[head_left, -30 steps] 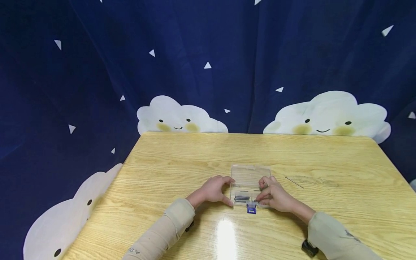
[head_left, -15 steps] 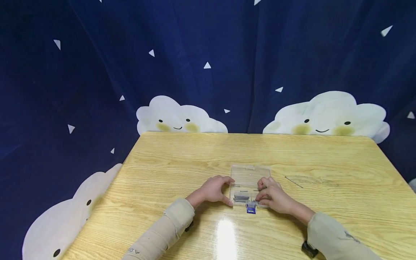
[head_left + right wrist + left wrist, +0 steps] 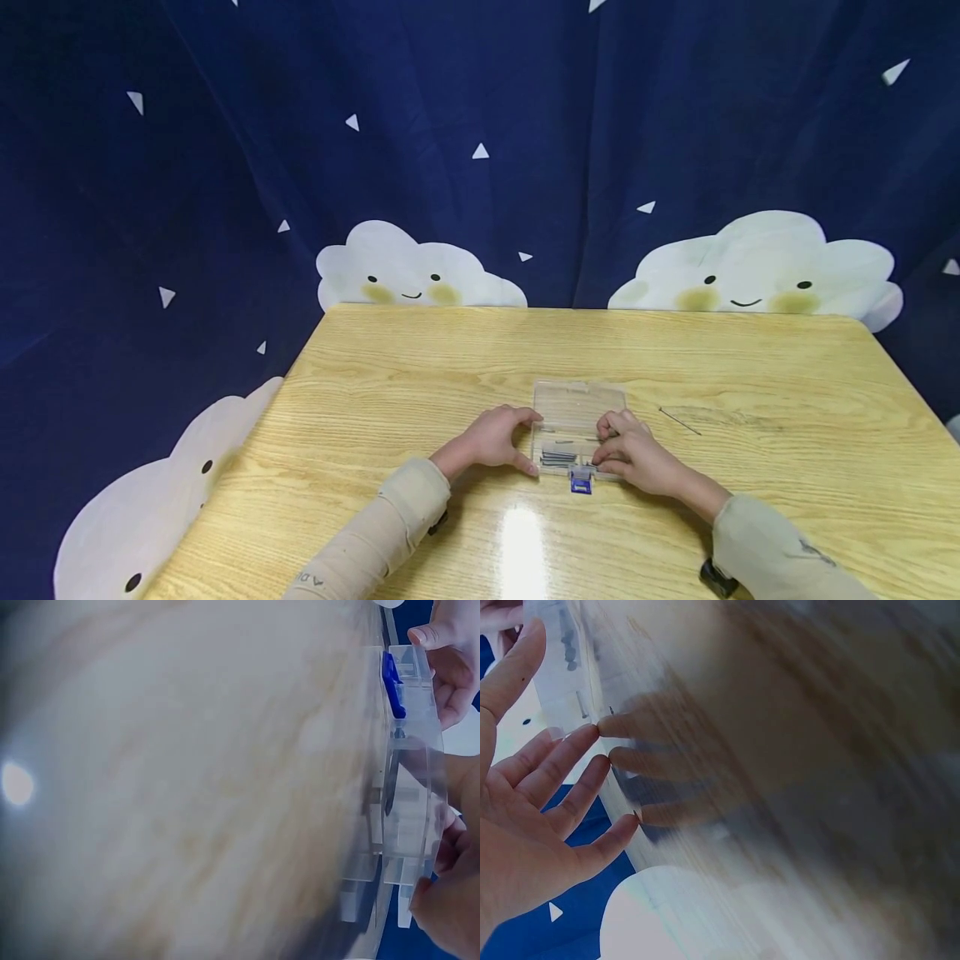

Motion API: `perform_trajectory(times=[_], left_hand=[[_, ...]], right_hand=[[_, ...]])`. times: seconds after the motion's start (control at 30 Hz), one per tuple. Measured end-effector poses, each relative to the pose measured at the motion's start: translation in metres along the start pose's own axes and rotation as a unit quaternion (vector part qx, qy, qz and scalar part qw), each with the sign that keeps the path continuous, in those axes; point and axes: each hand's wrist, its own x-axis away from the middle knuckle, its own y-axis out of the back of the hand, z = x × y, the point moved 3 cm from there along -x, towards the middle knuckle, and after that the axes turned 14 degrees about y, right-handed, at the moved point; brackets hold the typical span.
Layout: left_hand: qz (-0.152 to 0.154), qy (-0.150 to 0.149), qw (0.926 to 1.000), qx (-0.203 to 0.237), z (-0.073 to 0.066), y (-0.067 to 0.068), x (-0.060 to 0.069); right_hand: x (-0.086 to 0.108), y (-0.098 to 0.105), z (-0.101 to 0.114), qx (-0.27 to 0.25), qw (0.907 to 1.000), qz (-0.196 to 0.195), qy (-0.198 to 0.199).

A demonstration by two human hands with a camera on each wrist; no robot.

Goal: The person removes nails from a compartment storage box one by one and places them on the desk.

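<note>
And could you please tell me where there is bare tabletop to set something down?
The wooden tabletop is bare between its back edge and the clear lid, left of the left grip, and right of the loose nail. It is crowded at the open plastic box, where the right grip reaches in.

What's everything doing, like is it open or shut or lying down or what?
Clear plastic box: open
Box lid: tipped back
Blue latch: unfastened
Nails in the box: lying down
Loose nail: lying on the table
Left hand: fingers spread, at the box's left end
Right hand: fingers bent into the box; grip can't be told
Navy cloth: hanging
</note>
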Motion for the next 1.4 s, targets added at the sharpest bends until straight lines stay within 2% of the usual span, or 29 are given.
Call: perform_trajectory(times=[0.17,0.53,1.03,1.4], left_hand=[[-0.004,-0.004,1.0,-0.001,0.0009,-0.0009,-0.0003],[-0.004,-0.004,1.0,-0.004,0.0018,-0.0016,-0.0008],[-0.003,-0.003,1.0,-0.006,0.002,-0.0021,-0.0015],[-0.007,-0.003,0.9999,-0.008,0.0018,-0.003,-0.0016]], right_hand=[[-0.0001,0.0008,-0.001,0.001,0.9998,-0.013,0.014],[-0.0015,0.0015,0.0001,-0.016,0.9998,0.011,-0.011],[-0.0033,-0.0003,0.0,0.003,0.9994,0.022,-0.027],[-0.0051,-0.0031,-0.0009,0.018,0.9985,-0.013,-0.05]])
